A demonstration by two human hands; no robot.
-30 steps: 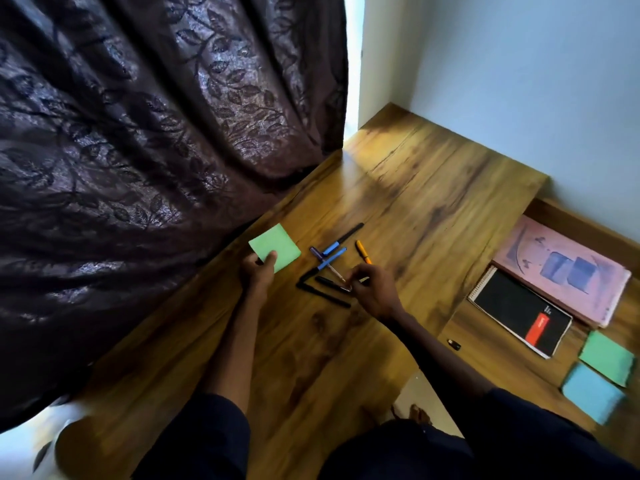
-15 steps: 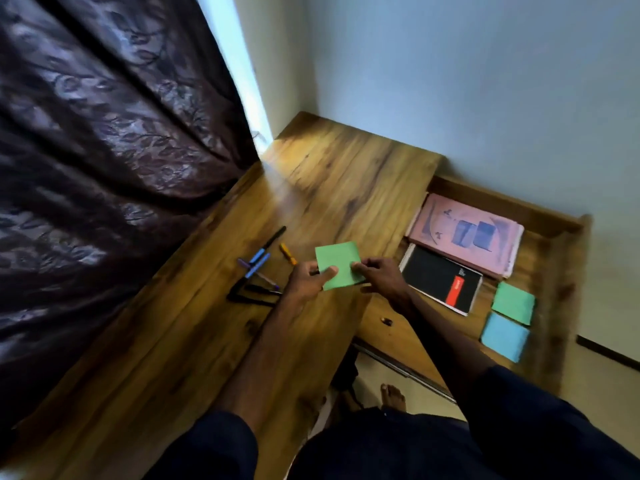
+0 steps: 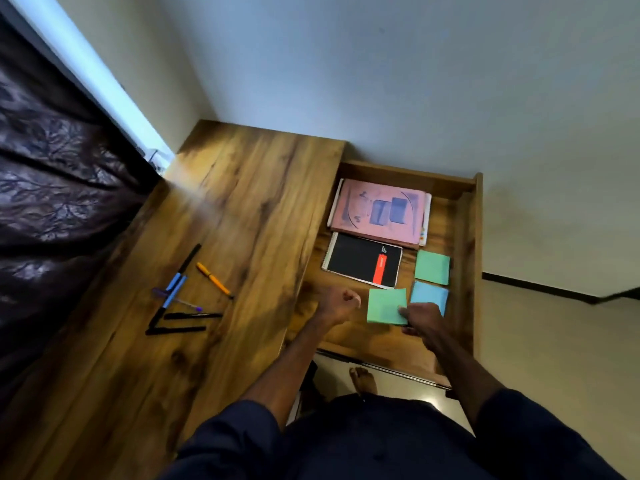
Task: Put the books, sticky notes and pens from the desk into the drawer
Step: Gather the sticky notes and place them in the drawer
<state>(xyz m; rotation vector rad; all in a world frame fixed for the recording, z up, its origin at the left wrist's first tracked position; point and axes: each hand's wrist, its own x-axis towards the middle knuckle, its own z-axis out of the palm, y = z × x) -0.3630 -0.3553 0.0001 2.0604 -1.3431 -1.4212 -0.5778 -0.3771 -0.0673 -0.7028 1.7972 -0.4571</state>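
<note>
green sticky pad (image 3: 387, 305): carried from desk (image 3: 242, 202) into drawer (image 3: 465, 271), beside blue sticky pad (image 3: 429, 294). right hand (image 3: 420, 318) pinches its near corner; left hand (image 3: 341, 303) curled, empty. light, bendable paper block; grip by edges.

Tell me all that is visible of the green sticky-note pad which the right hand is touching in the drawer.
The green sticky-note pad is a square, plain paper block, mint green, with no writing visible. It lies about flat in the open drawer, on the near side of the black notebook and left of the blue pad. The right hand holds its near right corner.
</note>
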